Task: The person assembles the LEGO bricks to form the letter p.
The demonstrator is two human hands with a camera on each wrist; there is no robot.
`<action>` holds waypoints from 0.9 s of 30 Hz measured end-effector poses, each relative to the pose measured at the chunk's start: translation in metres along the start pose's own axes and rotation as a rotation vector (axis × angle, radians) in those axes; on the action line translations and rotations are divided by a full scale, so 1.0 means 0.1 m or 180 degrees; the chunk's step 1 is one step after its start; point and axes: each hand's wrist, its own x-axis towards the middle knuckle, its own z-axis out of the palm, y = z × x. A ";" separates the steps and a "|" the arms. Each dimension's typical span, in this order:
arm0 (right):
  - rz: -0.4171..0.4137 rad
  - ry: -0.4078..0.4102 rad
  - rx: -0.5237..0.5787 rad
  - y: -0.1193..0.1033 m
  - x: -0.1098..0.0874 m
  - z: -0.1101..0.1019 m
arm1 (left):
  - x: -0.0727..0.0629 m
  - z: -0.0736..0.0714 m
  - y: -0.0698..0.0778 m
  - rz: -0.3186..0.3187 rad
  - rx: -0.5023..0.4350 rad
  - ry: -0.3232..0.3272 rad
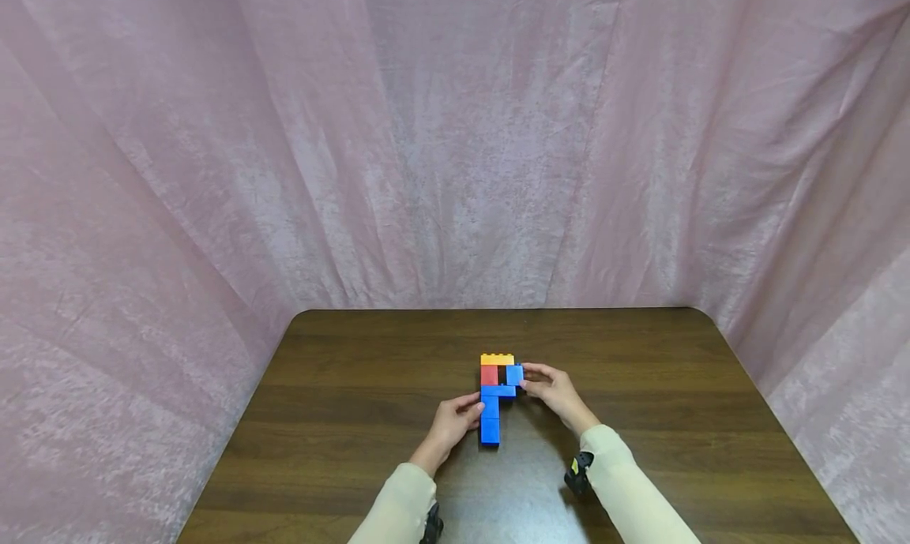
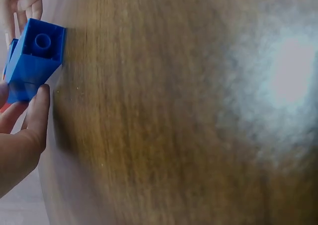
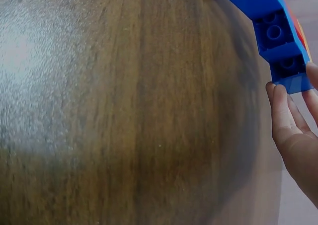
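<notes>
Toy building bricks are stacked into one assembly lying on the table. Two blue bricks (image 1: 490,419) form its lower column, topped by a longer blue brick (image 1: 498,391) running sideways. Above that come a red brick (image 1: 489,375) and a yellow-orange brick (image 1: 497,360) with studs. My left hand (image 1: 451,425) pinches the lower column from the left. With fingers and thumb, my right hand (image 1: 554,390) grips a blue brick (image 1: 515,375) that juts out at the right side. The right wrist view shows this brick's hollow underside (image 3: 288,63); whether it is pressed onto its neighbours I cannot tell.
A brown wooden table (image 1: 341,418) with rounded far corners lies under the hands. Pink curtains (image 1: 483,149) hang around its back and sides. Glare (image 2: 293,71) shines on the near tabletop.
</notes>
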 end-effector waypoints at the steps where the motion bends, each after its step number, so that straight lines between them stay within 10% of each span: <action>1: 0.0008 -0.0004 0.0013 0.01 0.00 0.00 | 0.00 0.00 0.00 0.0002 0.0018 -0.0002; 27: 0.0090 0.0111 -0.0457 0.14 0.02 0.03 | 0.08 0.05 0.01 0.0153 0.0453 0.0049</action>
